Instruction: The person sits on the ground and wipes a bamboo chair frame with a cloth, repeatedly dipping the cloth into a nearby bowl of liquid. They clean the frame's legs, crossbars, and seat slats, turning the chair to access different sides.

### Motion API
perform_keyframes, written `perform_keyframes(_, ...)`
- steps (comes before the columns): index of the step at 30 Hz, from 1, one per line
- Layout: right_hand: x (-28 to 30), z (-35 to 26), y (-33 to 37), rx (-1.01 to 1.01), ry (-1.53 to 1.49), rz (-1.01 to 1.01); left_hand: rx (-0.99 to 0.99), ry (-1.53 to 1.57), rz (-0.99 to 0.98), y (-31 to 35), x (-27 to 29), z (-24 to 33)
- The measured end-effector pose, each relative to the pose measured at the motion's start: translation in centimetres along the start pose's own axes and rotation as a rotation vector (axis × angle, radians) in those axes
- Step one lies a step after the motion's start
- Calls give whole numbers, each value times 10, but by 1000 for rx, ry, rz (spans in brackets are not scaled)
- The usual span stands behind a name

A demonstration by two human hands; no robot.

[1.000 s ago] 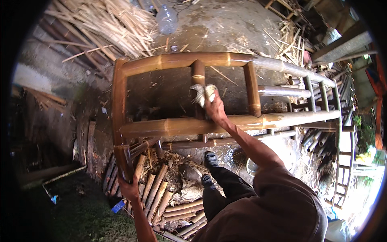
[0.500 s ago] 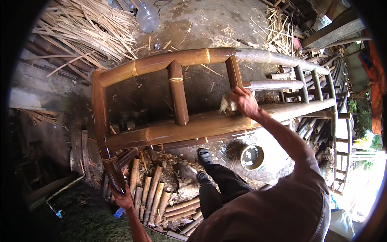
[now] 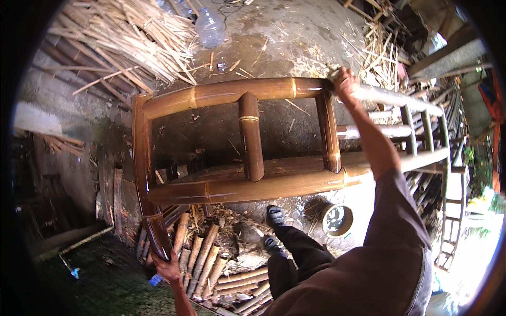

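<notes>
- Left hand (image 3: pixel 167 268): grip closed round lower end of corner post (image 3: pixel 158 238), bamboo frame (image 3: pixel 274 189).
- Right hand (image 3: pixel 345 85): grip on pale rag (image 3: pixel 333 72) at far rail (image 3: pixel 242 91).

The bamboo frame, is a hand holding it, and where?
The left hand holds the bamboo frame by its left post's near end. The right hand is at the top rail; grip unclear.

Looks like a bamboo workshop: big pile of split strips (image 3: pixel 132 45) upper left, cut pole lengths (image 3: pixel 204 259) stacked low centre, large bamboo frame (image 3: pixel 274 190) mid-view, scraps (image 3: pixel 235 65) littering the stained concrete floor (image 3: pixel 300 23).
</notes>
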State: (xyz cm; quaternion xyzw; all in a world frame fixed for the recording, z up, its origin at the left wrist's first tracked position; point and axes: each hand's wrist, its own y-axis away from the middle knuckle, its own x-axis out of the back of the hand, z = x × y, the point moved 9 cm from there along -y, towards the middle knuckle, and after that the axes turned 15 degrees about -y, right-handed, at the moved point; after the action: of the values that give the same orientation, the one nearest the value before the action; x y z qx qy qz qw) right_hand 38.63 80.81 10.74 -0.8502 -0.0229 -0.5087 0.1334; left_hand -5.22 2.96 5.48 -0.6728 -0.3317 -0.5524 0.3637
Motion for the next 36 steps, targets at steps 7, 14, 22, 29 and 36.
perform_keyframes(7, -111, -241, 55, 475, -208, -154, -51, -21, 35, -3, -13, 8)
perform_keyframes(14, 44, 67, -18, 4, 259, 115, 48, -44, -41, 3, -29, -14)
perform_keyframes(22, 41, 66, 16, 335, 435, 399, -25, -15, 93, 0, -5, -23)
perform_keyframes(29, 19, 22, 88, 535, 26, 341, -38, 110, 16, -11, -10, 10)
perform_keyframes(36, 46, -2, 216, 250, -188, 48, -16, -49, -36, 1, -11, -5)
